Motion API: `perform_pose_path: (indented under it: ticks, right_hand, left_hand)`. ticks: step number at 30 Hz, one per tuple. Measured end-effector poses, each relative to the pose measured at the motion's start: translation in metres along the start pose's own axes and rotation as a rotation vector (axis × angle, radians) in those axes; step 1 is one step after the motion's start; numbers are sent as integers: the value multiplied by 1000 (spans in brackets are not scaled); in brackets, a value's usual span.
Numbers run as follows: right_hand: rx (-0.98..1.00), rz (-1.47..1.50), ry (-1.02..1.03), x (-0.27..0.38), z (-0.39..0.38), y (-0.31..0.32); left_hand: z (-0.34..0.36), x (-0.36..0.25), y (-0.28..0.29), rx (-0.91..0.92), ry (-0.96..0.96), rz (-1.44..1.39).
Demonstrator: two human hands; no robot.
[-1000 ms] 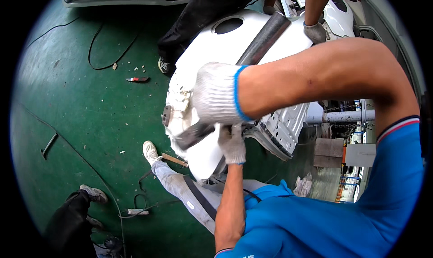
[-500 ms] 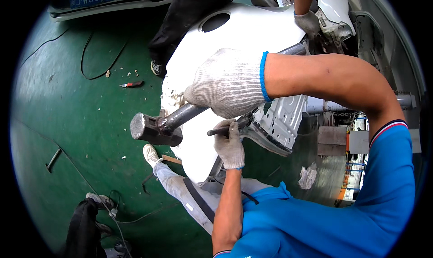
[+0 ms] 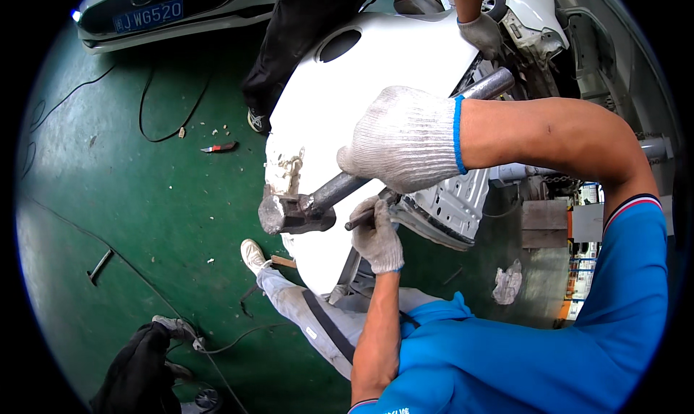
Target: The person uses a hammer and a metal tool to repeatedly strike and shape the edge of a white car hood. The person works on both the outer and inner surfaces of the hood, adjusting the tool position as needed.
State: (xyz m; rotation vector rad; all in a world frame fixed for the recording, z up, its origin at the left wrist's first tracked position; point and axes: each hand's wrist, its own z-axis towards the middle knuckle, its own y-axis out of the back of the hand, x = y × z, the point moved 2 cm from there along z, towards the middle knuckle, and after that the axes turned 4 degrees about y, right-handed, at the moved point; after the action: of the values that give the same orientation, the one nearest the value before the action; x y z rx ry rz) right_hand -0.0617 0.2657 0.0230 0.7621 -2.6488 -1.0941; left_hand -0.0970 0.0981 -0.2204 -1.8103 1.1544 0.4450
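Observation:
A gloved right hand of mine (image 3: 397, 138) grips the steel handle of a heavy hammer (image 3: 293, 211), whose dark, worn head hangs over the lower-left part of a white car body panel (image 3: 361, 67). Just below it, my gloved left hand (image 3: 376, 237) is closed on a short dark metal rod (image 3: 358, 219), held near the panel's edge. The panel has an oval opening and a rough, cut-looking white patch on its left side. Pressed metal structure (image 3: 448, 215) shows to the right of my hands; part of it is hidden behind my right hand.
A co-worker's gloved hand (image 3: 478, 34) holds the panel's far side; their dark trousers (image 3: 282, 45) stand beside it. Another person's dark leg (image 3: 130, 363) is at lower left. A parked car (image 3: 166, 34), red-handled knife (image 3: 220, 147), T-shaped tool (image 3: 100, 266) and cables lie or stand around.
The hammer head has come down from blurred to lower left, then shifted right toward my left hand. My right hand moved right, my left slightly right, both still gripping.

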Motion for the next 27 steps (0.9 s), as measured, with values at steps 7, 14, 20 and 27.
perform_pose_path:
  ticks: [7, 14, 20, 27]
  right_hand:
    - [-14, -100, 100, 14, -2, 1]
    - [-245, -118, 224, 71, 11, 96]
    - [-982, 26, 612, 60, 41, 26]
    - [357, -246, -117, 16, -24, 18]
  left_hand:
    - [4, -3, 1, 29, -58, 122]
    - [-2, 9, -6, 48, -26, 43]
    - [4, -1, 3, 24, -100, 100]
    - [-24, -22, -33, 166, -451, 428]
